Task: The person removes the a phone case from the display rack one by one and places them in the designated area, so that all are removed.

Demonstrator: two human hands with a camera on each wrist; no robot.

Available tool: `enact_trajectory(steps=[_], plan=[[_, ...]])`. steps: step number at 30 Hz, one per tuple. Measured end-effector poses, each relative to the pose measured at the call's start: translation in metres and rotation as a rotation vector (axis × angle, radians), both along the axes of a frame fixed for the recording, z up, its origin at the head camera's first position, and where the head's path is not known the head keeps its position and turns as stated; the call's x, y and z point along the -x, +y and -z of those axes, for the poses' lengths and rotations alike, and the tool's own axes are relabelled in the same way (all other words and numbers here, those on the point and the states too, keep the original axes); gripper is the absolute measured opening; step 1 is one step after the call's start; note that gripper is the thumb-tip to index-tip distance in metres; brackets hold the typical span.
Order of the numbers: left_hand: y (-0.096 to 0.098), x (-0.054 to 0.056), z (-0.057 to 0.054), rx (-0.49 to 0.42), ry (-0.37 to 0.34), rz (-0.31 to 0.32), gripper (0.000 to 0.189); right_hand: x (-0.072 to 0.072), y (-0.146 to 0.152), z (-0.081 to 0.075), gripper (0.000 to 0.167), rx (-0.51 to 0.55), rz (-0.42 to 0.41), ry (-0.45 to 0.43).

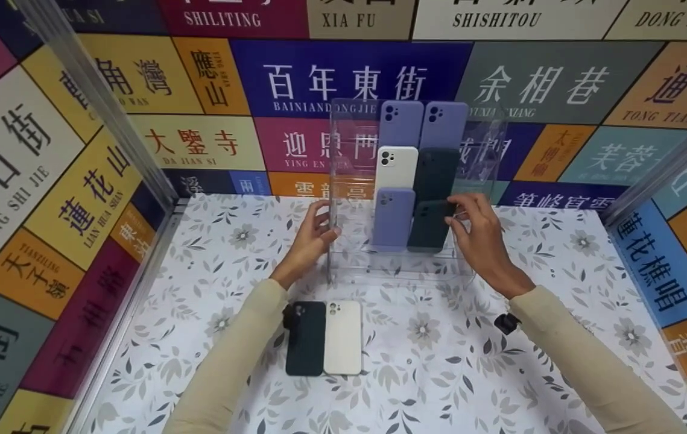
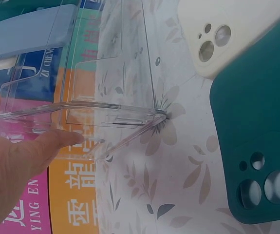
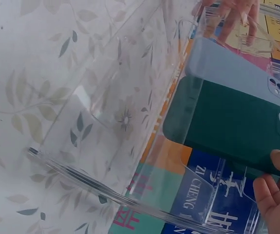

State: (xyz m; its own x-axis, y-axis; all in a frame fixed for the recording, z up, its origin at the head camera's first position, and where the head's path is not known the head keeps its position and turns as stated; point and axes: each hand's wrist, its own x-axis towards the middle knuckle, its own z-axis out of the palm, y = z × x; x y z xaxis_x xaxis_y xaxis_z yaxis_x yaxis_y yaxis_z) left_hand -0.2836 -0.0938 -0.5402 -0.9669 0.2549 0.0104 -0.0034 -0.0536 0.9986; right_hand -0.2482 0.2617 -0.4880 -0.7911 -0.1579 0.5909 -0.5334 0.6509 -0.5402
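A clear acrylic tiered stand [image 1: 350,265] holds rows of phone cases. My left hand [image 1: 308,241] grips the stand's left edge, its thumb lying along the clear side wall in the left wrist view. With thumb and fingers, my right hand [image 1: 483,238] pinches the right edge of a dark green phone case [image 3: 227,117] in the lowest row. Left of that case stands a purple case [image 1: 393,220]. The middle row has a white case [image 1: 395,167] beside another dark green case [image 1: 436,172]; two purple cases [image 1: 400,126] fill the top row.
A dark green case [image 1: 306,340] and a cream case [image 1: 343,339] lie side by side on the floral tabletop [image 1: 421,374], near my left forearm. Panels with printed street names [image 1: 349,72] wall in the back and both sides.
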Motion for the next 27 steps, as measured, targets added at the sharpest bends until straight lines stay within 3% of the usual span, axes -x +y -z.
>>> enact_trajectory(steps=[6, 15, 19, 27], plan=[[0.001, 0.001, -0.001, 0.004, -0.002, -0.006, 0.068, -0.005, 0.002, 0.004, 0.030, 0.085, -0.025, 0.041], [0.000, -0.001, 0.001, 0.013, -0.006, -0.011, 0.066, -0.014, 0.001, -0.013, 0.026, 0.196, -0.001, 0.149], [0.000, -0.001, 0.001, 0.010, -0.012, -0.012, 0.065, -0.022, 0.000, -0.013, 0.029, 0.203, 0.003, 0.138], [-0.001, -0.001, 0.001, 0.021, -0.003, -0.009, 0.067, -0.039, 0.000, 0.002, 0.030, 0.167, -0.021, 0.099]])
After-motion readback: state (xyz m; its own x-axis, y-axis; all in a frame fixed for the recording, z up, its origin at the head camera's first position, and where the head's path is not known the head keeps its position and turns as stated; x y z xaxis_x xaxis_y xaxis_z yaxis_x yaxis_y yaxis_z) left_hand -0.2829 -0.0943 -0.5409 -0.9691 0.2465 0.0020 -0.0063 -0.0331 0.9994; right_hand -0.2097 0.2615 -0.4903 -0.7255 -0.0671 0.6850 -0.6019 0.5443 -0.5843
